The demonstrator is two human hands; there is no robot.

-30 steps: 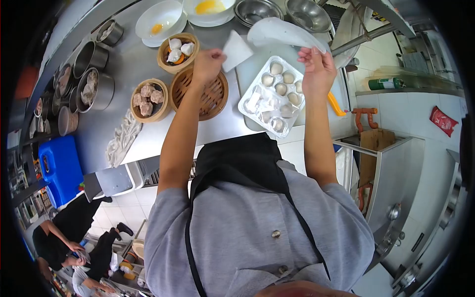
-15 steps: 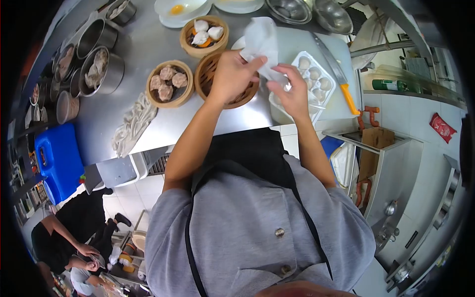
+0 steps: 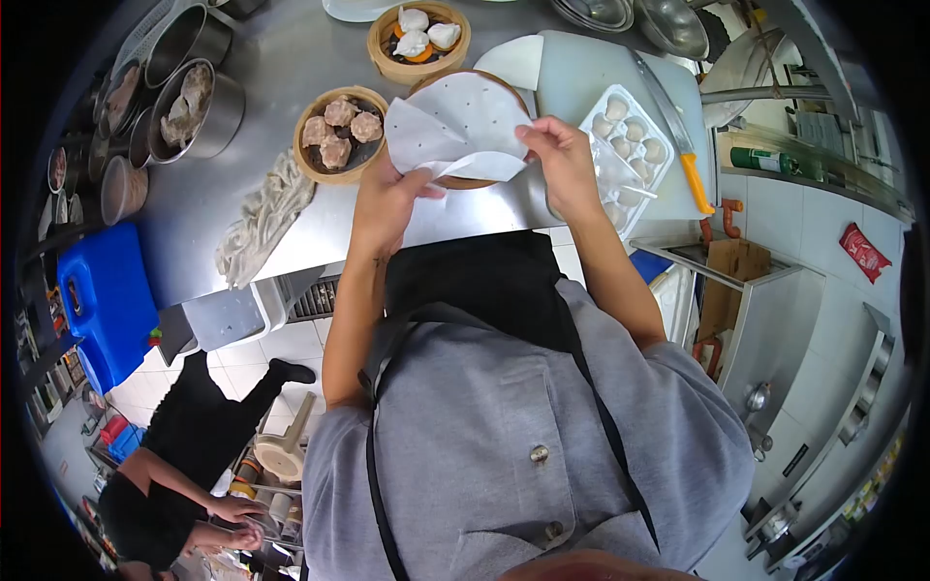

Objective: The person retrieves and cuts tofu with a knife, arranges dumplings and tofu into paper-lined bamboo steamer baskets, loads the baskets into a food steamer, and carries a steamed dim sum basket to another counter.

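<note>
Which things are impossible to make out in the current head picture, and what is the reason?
In head view:
Floor of the paper-covered bamboo steamer: under the perforated sheet.
Left hand, most fingers: behind that sheet.
White plate, far part: cut off by top edge.
Co-worker's hand, anything held: too small, blurred.

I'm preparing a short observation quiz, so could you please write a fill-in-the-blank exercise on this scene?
1. The left hand and right hand both hold a perforated sheet coloured ____.
2. The steamer basket nearest the crumpled cloth holds ____ pinkish dumplings.
3. The tip of the knife points ____ from the grey-shirted wearer.

Missing words: white; four; away.
</note>
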